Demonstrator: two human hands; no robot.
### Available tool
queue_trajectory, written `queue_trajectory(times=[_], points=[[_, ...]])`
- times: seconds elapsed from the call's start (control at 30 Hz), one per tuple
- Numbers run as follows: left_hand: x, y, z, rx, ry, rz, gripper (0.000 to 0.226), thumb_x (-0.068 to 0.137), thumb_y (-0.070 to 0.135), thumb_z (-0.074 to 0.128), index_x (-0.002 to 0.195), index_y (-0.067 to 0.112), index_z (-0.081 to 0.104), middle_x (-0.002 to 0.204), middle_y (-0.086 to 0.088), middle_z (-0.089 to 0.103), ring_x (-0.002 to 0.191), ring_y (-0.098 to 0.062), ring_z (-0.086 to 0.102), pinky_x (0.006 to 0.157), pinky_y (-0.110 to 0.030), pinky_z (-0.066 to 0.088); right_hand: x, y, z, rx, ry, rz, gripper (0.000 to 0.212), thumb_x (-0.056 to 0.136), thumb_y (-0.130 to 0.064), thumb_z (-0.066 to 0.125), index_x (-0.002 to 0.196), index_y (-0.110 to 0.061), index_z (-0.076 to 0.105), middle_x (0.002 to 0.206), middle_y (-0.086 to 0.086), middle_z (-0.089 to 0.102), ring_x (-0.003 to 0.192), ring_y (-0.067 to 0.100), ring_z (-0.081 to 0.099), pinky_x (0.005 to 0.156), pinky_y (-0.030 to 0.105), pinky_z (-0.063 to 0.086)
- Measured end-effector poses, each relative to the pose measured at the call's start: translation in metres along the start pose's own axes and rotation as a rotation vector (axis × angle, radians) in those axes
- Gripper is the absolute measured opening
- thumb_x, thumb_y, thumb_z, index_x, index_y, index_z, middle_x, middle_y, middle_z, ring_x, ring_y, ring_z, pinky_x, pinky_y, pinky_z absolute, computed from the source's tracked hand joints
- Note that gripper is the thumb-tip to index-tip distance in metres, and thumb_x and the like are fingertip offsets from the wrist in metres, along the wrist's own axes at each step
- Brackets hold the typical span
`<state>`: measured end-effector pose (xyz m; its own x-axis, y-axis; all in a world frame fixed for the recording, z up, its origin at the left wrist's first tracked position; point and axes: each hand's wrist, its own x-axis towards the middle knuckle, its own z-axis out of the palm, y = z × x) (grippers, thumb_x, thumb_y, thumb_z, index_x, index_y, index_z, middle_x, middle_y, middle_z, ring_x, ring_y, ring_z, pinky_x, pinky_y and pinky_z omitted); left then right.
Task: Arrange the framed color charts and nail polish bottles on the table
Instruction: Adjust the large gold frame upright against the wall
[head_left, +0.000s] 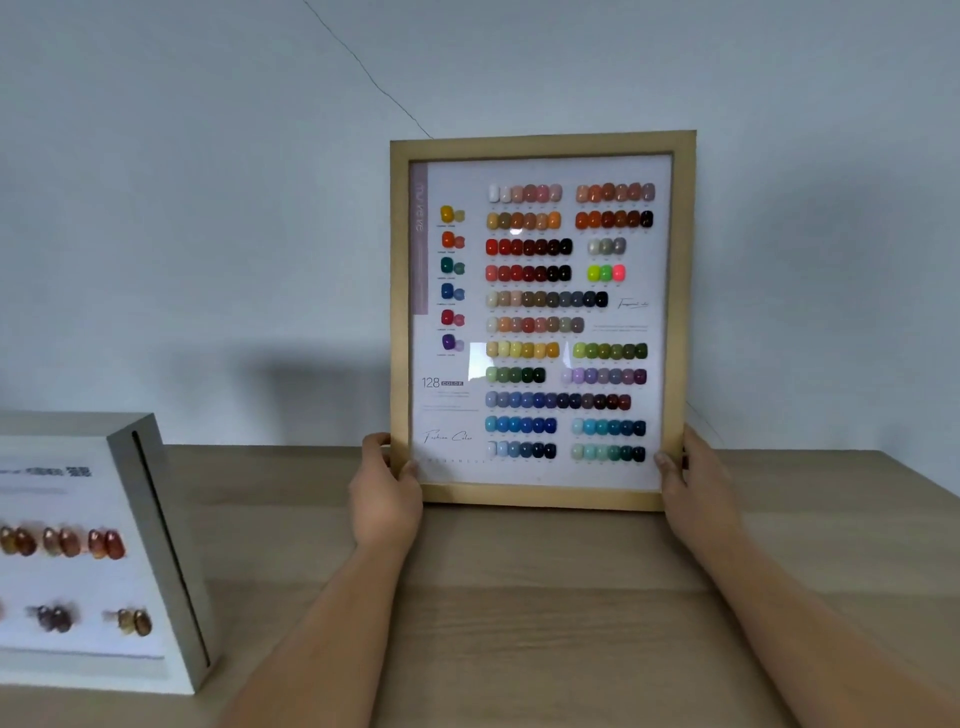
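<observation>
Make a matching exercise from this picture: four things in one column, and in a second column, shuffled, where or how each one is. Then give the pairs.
1. wooden-framed chart
2. white chart box
3. left hand
4. right hand

A. grips the wooden frame's lower right edge
B. sits on the table, far left
C. stands upright, facing the camera
D. grips the wooden frame's lower left edge

Pairs: 1-C, 2-B, 3-D, 4-A

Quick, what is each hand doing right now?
Left hand: grips the framed color chart at its lower left edge.
Right hand: grips the chart's lower right edge.
</observation>
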<state>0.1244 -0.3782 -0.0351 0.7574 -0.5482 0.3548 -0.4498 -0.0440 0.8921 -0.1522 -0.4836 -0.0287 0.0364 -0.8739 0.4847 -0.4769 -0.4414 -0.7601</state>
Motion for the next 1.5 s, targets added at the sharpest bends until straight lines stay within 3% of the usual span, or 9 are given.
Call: queue_trajectory(times=[0.13,0.27,0.43,0.7,0.87,1.13,1.5], points=[[0.001,0.000,0.001,-0.017,-0.023,-0.003,0.026,0.088,0.013,0.056,0.110,0.020,0.047,0.092,0.001,0.054,0.085,-0.021,0.054,0.075,-0.030,0.041,0.003,0.002,0.000,0.040,-0.047,0.059,0.044,0.093,-0.022,0.048,0.135,-0.011,0.041,0.129,0.010,0.054,0.118,0.028,0.050,0.100,0.041,0.041],[0.002,0.002,0.002,-0.031,-0.031,0.003,0.026,0.088,0.014,0.057,0.111,0.021,0.047,0.090,0.002,0.053,0.085,-0.019,0.054,0.073,-0.029,0.041,0.002,0.004,-0.001,0.086,-0.057,0.073,0.039,0.093,-0.027,0.048,0.131,-0.019,0.045,0.120,0.005,0.058,0.106,0.020,0.053,0.088,0.031,0.042],[0.001,0.002,0.000,-0.076,-0.008,0.017,0.037,0.086,0.015,0.062,0.120,0.021,0.049,0.104,0.000,0.056,0.095,-0.017,0.055,0.080,-0.029,0.044,-0.002,0.008,-0.003,0.089,-0.051,0.091,0.040,0.092,-0.024,0.050,0.131,-0.019,0.044,0.123,0.008,0.058,0.101,0.015,0.050,0.089,0.032,0.042],[0.006,0.004,-0.004,-0.134,-0.039,0.093,0.059,0.086,0.010,0.060,0.131,0.042,0.038,0.116,0.009,0.051,0.105,-0.010,0.049,0.086,-0.030,0.047,-0.002,0.004,-0.007,0.026,-0.004,0.041,0.063,0.088,-0.016,0.056,0.137,-0.044,0.027,0.119,0.005,0.053,0.104,0.019,0.053,0.087,0.040,0.048],[0.010,0.001,-0.006,-0.082,-0.075,0.104,0.067,0.087,0.000,0.054,0.131,0.047,0.036,0.116,0.005,0.052,0.106,-0.012,0.052,0.089,-0.036,0.050,0.000,0.005,-0.006,0.047,0.001,0.028,0.066,0.088,-0.013,0.056,0.137,-0.045,0.026,0.117,0.006,0.052,0.102,0.020,0.055,0.089,0.043,0.049],[0.011,0.002,-0.004,-0.046,-0.045,0.127,0.066,0.087,0.001,0.052,0.134,0.044,0.035,0.118,0.002,0.053,0.100,-0.015,0.055,0.084,-0.038,0.052,0.001,0.002,-0.004,0.050,0.018,0.020,0.070,0.086,-0.011,0.059,0.137,-0.045,0.026,0.112,0.002,0.050,0.096,0.017,0.053,0.082,0.034,0.048],[0.010,0.003,-0.005,-0.062,-0.050,0.096,0.065,0.088,0.004,0.055,0.135,0.043,0.034,0.119,0.002,0.052,0.106,-0.016,0.052,0.087,-0.040,0.051,0.003,0.004,-0.005,0.055,-0.006,0.036,0.070,0.088,-0.013,0.056,0.137,-0.049,0.022,0.124,0.005,0.049,0.105,0.019,0.054,0.092,0.045,0.049]])
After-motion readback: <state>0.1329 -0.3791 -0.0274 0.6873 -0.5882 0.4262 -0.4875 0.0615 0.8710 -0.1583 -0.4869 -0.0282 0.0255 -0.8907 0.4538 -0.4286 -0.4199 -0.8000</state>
